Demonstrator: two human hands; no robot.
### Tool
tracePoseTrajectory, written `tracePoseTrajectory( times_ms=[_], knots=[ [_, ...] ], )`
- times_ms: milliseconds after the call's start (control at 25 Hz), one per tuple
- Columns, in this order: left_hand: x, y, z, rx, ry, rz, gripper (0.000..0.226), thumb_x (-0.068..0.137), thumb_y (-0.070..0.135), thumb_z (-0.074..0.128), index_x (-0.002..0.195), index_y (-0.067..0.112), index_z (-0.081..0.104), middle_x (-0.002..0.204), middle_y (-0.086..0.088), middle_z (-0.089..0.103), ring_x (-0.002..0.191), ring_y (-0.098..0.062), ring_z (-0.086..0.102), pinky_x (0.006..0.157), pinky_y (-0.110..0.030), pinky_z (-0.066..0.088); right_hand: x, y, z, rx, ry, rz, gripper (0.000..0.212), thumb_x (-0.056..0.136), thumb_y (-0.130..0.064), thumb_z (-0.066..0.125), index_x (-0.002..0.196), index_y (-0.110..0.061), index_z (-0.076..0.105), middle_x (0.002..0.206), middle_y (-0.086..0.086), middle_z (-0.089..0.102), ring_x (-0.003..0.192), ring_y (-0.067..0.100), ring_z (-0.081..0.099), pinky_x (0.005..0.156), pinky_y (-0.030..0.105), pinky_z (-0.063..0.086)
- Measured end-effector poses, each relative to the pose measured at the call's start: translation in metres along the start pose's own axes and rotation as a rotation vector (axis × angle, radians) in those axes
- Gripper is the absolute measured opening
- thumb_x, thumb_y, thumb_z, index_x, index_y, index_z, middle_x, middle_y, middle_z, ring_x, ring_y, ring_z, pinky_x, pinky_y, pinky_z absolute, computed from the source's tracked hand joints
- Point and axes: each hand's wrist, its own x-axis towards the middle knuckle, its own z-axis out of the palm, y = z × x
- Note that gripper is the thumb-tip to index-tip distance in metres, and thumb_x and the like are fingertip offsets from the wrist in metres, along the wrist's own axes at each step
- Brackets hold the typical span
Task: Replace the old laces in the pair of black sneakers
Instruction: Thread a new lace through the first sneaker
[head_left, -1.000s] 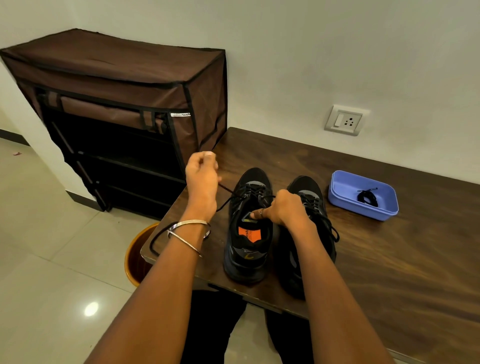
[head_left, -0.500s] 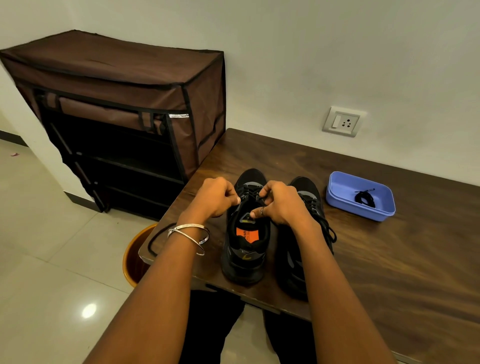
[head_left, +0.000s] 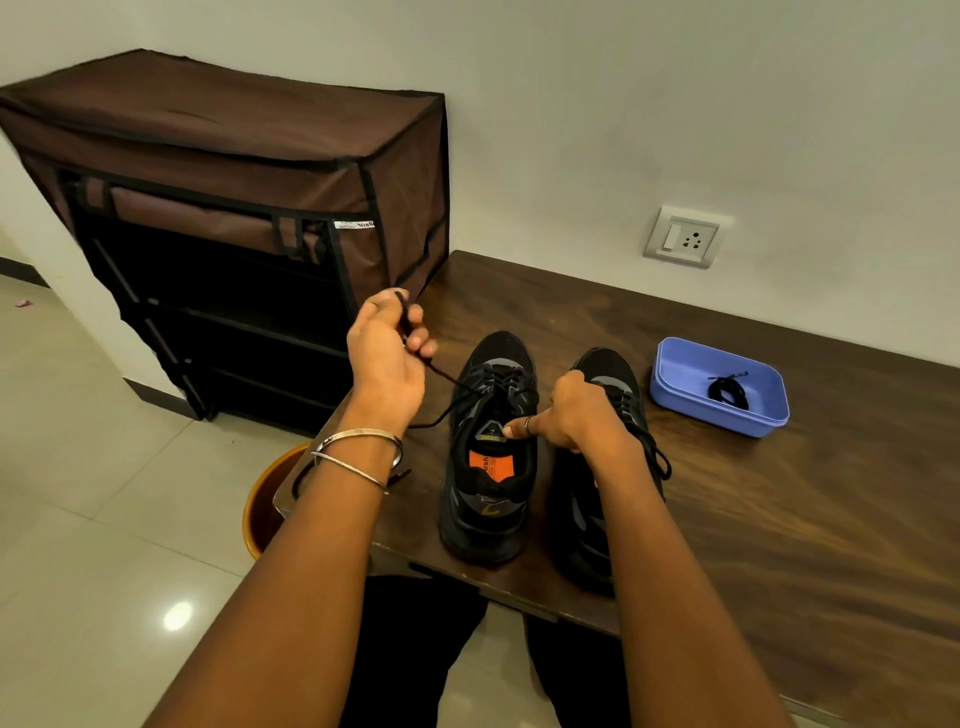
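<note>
Your left hand (head_left: 387, 358) pinches the black lace (head_left: 441, 373) of the left sneaker (head_left: 488, 499); your right hand (head_left: 574, 415) holds its tongue. The orange label (head_left: 487, 466) reads "ush".

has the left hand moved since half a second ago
Yes. The left hand, pinching the lace, has pulled up and away from the left sneaker, toward the shoe rack.

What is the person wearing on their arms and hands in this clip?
Both forearms are bare, with no sleeves in view. The left hand has two thin silver bangles round its wrist, one slightly above the other. The right hand carries a narrow silver ring on one finger. No watch or gloves show.
</note>
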Motion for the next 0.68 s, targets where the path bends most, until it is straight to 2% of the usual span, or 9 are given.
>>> tracePoseTrajectory(
  times_ms=[80,160,240,280,360,440,520,600,680],
  knots=[
    [0.002,-0.011,-0.011,0.696,-0.063,0.155,0.017,0.094,0.028,0.058,0.085,0.017,0.066,0.073,0.001,0.06,0.058,-0.008,0.05,0.055,-0.024,0.043,-0.004,0.0,-0.001,-0.002,-0.042,-0.037,0.073,0.072,-0.044,0.085,0.118,-0.004,0.046,0.111,0.016,0.056,0.091,0.028,0.059,0.078,0.038,0.052],
    [0.009,-0.021,-0.019,1.27,-0.214,0.217,0.016,0.083,0.039,0.071,0.081,0.024,0.074,0.085,0.004,0.069,0.079,-0.009,0.061,0.074,-0.029,0.051,-0.007,-0.001,-0.001,0.013,-0.05,-0.053,0.047,0.077,-0.04,0.082,0.088,-0.012,0.046,0.1,0.013,0.058,0.074,0.025,0.059,0.068,0.035,0.053],
    [0.011,-0.026,-0.02,1.612,-0.393,0.11,0.014,0.08,0.042,0.074,0.076,0.028,0.074,0.09,0.003,0.069,0.086,-0.016,0.063,0.081,-0.035,0.054,-0.009,-0.003,0.0,0.045,-0.061,-0.043,0.042,0.08,-0.036,0.081,0.082,-0.013,0.045,0.097,0.014,0.063,0.072,0.028,0.068,0.067,0.037,0.061],
    [0.011,-0.027,-0.02,1.708,-0.427,0.087,0.014,0.082,0.04,0.073,0.075,0.027,0.074,0.09,0.003,0.069,0.087,-0.019,0.064,0.08,-0.037,0.054,-0.01,-0.003,0.001,0.075,-0.07,-0.034,0.039,0.08,-0.033,0.081,0.084,-0.011,0.049,0.097,0.016,0.065,0.071,0.029,0.071,0.068,0.038,0.062],
    [0.013,-0.026,-0.018,1.788,-0.399,0.126,0.015,0.085,0.036,0.069,0.077,0.023,0.071,0.092,0.001,0.068,0.089,-0.023,0.064,0.078,-0.038,0.054,-0.011,-0.005,0.002,0.125,-0.09,-0.021,0.036,0.08,-0.029,0.081,0.087,-0.006,0.055,0.097,0.018,0.067,0.068,0.032,0.072,0.067,0.04,0.063],
    [0.014,-0.03,-0.019,1.716,-0.287,0.124,0.023,0.091,0.036,0.059,0.085,0.017,0.069,0.099,-0.008,0.067,0.093,-0.03,0.062,0.082,-0.041,0.052,-0.012,-0.003,0.001,0.143,-0.098,-0.02,0.034,0.081,-0.026,0.081,0.087,-0.005,0.055,0.096,0.019,0.067,0.071,0.034,0.073,0.065,0.039,0.063],
    [0.019,-0.03,-0.021,1.441,-0.044,0.015,0.034,0.091,0.037,0.049,0.098,0.009,0.068,0.107,-0.014,0.067,0.1,-0.035,0.061,0.089,-0.043,0.051,-0.012,-0.002,-0.001,0.168,-0.088,-0.016,0.034,0.082,-0.023,0.08,0.086,-0.005,0.052,0.096,0.019,0.065,0.07,0.035,0.073,0.063,0.04,0.063],
    [0.021,-0.026,-0.032,1.245,0.193,-0.109,0.046,0.078,0.042,0.047,0.105,0.009,0.065,0.108,-0.013,0.068,0.099,-0.036,0.063,0.089,-0.045,0.053,-0.012,-0.002,-0.001,0.172,-0.084,-0.012,0.034,0.083,-0.022,0.08,0.087,-0.006,0.05,0.095,0.019,0.063,0.068,0.035,0.073,0.063,0.04,0.063],
    [0.016,-0.024,-0.042,1.299,0.271,-0.236,0.053,0.073,0.045,0.051,0.11,0.01,0.065,0.108,-0.013,0.068,0.097,-0.036,0.064,0.088,-0.045,0.054,-0.011,-0.003,0.0,0.17,-0.077,-0.004,0.035,0.082,-0.022,0.08,0.088,-0.006,0.05,0.095,0.019,0.062,0.066,0.035,0.073,0.062,0.041,0.063]
  ],
)
